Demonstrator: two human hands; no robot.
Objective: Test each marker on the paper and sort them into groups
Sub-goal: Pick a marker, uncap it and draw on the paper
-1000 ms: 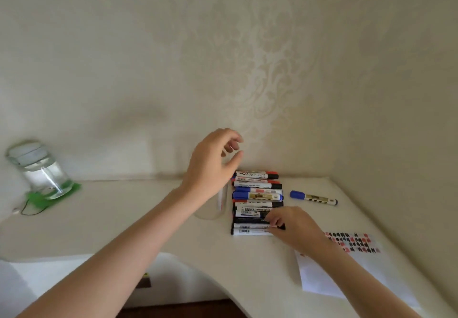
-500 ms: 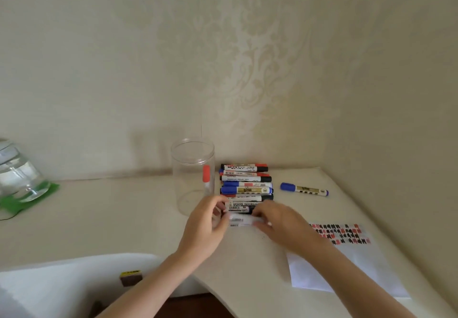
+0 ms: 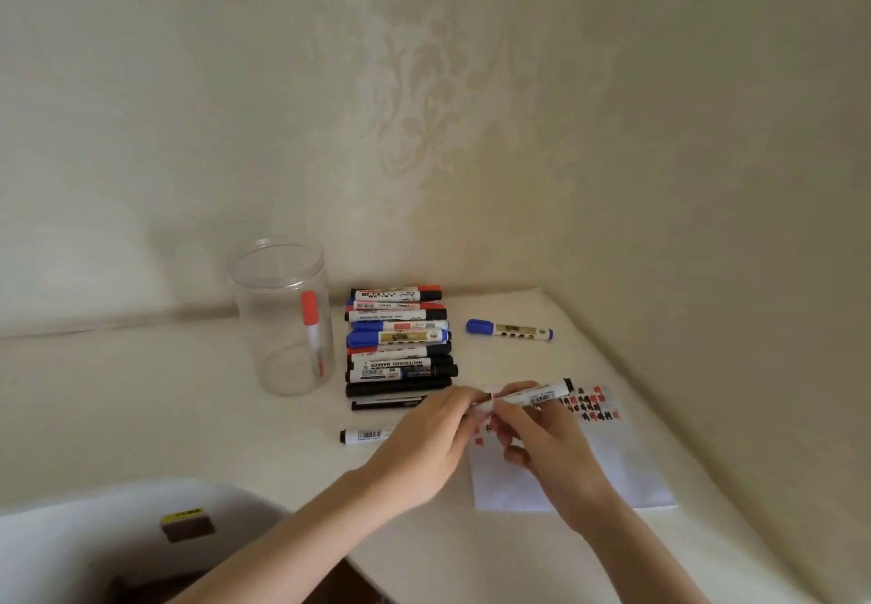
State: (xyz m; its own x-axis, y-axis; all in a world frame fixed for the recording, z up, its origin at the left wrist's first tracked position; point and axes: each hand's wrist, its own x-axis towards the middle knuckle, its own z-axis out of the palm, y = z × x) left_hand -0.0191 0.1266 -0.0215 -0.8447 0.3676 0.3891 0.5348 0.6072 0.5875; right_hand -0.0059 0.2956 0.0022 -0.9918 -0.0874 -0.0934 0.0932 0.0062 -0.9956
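Note:
Both hands hold one white marker (image 3: pixel 542 394) with a black end above the paper (image 3: pixel 612 476). My right hand (image 3: pixel 542 443) grips its barrel; my left hand (image 3: pixel 433 434) pinches its near end, where the cap is hidden by fingers. The paper carries red and black test marks (image 3: pixel 591 408) at its far edge. A row of several markers (image 3: pixel 398 344) lies side by side behind the hands. A black-tipped marker (image 3: pixel 363 435) lies alone in front of the row. A blue marker (image 3: pixel 509 329) lies apart at the right. A red marker (image 3: pixel 311 330) stands in the clear jar (image 3: pixel 278 273).
The white desk (image 3: pixel 141 405) meets the wall at the back and right. Its curved front edge runs below my left arm. A small brown block with a yellow label (image 3: pixel 186 524) lies lower left, below the desk.
My left hand came down from above the jar to the marker row. Both hands lifted one marker out of the row and carried it right, over the paper. The camera tilted down.

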